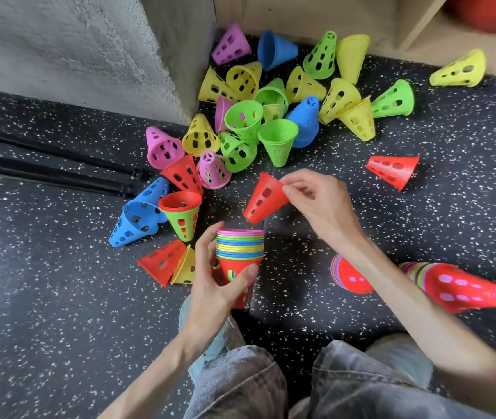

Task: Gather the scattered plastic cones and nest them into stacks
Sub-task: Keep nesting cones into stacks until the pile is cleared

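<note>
A nested stack (240,252) was gripped by the left hand (216,285); just above it, a red cone (264,198) was pinched by the right hand (319,204).

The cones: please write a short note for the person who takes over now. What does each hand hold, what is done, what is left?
Left hand: grip shut around the nested stack, held wide end up.
Right hand: pinches the rim of a red cone, tip down, just above the stack, not yet in.
Done: two finished stacks lie on the floor at the right.
Left: drop the red cone in, then gather the loose pile by the wall and the strays around it.
</note>
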